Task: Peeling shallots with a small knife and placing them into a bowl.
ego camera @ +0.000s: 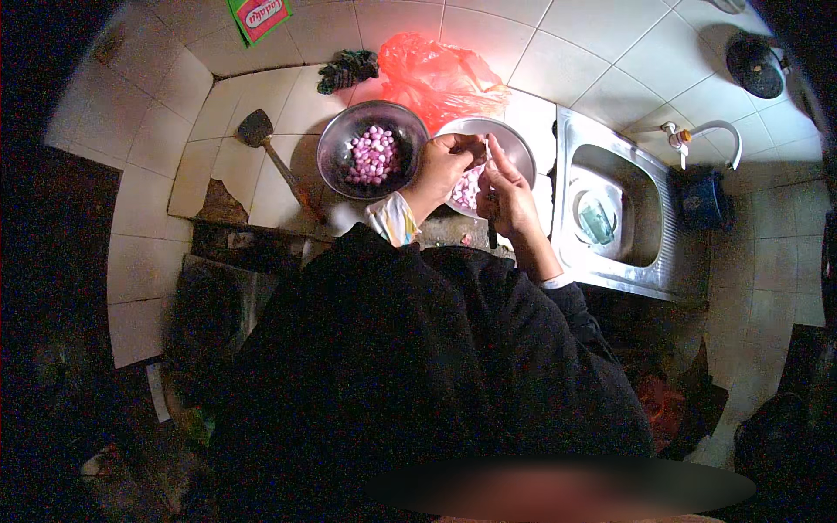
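Observation:
Both hands are together above a metal bowl (520,147) that holds chopped pink-and-white shallot pieces (467,190). In my right hand (513,199) is a small knife (492,234), its dark handle pointing down toward me and its thin blade upright between the hands. My left hand (441,167) pinches its fingers close to the blade, around what seems to be a shallot, mostly hidden by the fingers. Left of it stands a second, darker steel bowl (331,153) with many whole peeled shallots (375,157).
Behind the bowls lie a red plastic bag (438,75) and a dark crumpled cloth (348,70). A spatula (278,157) rests on the tiled counter (225,108) at left. To the right are a steel sink (644,196) with a dish and a greenish item inside, and a white tap (726,127).

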A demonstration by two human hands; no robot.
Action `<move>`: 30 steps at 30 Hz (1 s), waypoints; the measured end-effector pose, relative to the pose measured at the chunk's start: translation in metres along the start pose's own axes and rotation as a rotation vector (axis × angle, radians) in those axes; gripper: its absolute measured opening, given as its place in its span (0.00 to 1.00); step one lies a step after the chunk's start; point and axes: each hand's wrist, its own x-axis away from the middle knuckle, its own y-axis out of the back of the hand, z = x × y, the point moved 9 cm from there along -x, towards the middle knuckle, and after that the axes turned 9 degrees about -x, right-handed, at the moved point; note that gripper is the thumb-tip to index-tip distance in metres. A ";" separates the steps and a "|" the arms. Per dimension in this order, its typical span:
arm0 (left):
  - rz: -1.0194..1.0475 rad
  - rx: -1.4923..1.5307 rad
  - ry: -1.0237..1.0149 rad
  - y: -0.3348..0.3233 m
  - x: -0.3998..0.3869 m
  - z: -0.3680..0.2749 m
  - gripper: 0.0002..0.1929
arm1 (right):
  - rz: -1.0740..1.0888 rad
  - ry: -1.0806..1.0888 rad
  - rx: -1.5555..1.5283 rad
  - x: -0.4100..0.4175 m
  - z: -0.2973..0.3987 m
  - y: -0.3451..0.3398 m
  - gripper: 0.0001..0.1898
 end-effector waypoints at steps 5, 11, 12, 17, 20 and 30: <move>0.088 0.039 -0.045 -0.021 0.006 -0.007 0.06 | -0.134 -0.016 -0.037 -0.008 0.004 0.019 0.22; -0.018 0.065 0.007 0.007 -0.007 0.007 0.07 | 0.032 -0.004 -0.013 -0.007 -0.003 -0.005 0.24; -0.016 0.053 0.018 0.004 -0.006 0.007 0.09 | 0.026 -0.002 -0.012 -0.006 -0.001 -0.002 0.24; 0.019 0.013 -0.001 -0.003 -0.006 0.001 0.08 | 0.059 -0.079 -0.116 -0.002 0.004 -0.005 0.24; 0.051 -0.002 -0.043 -0.007 -0.001 -0.003 0.07 | -0.044 -0.057 -0.082 -0.010 0.001 0.006 0.22; 0.132 0.104 -0.015 -0.021 0.002 -0.004 0.08 | -0.155 0.064 -0.122 -0.016 0.004 0.022 0.21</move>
